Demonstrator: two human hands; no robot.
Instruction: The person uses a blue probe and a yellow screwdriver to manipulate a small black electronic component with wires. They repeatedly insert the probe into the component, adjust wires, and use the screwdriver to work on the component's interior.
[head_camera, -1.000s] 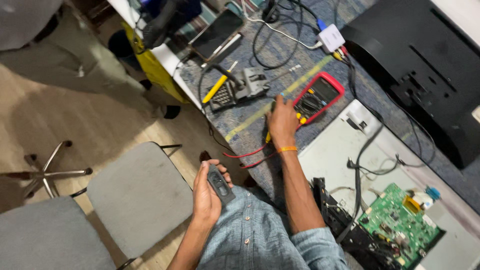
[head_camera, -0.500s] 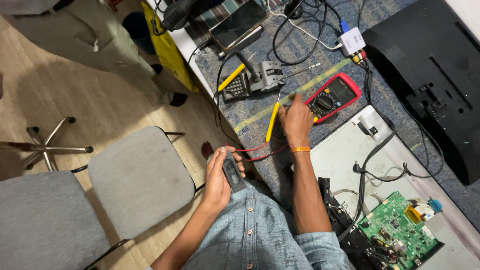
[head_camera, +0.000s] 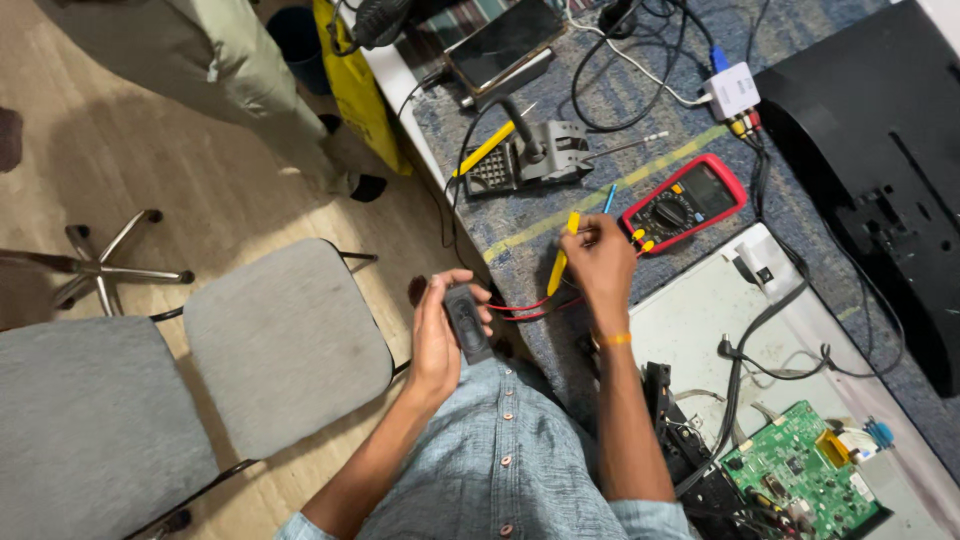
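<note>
A workbench covered in a grey-blue mat (head_camera: 640, 110) runs beside a tan floor with two grey padded chairs (head_camera: 285, 340) drawn up at its edge. Nearest the camera, the left hand (head_camera: 438, 335) is closed around a small dark oblong part (head_camera: 467, 322), likely a little speaker, held upright just off the bench edge above the lap. Red leads (head_camera: 530, 306) trail from near it toward the right hand (head_camera: 598, 262), which pinches a yellow test probe (head_camera: 560, 262) over the mat; a blue-tipped probe (head_camera: 609, 197) pokes out just beyond the fingers. The step in hand looks like getting the probes ready to test the part; the next move would call for bringing both tips onto its terminals, which are too small to make out here. Farther out, a red multimeter (head_camera: 685, 203) lies just beside the right hand, a grey soldering stand (head_camera: 530, 158) behind it, and a green circuit board (head_camera: 805, 480) off to the right.
</note>
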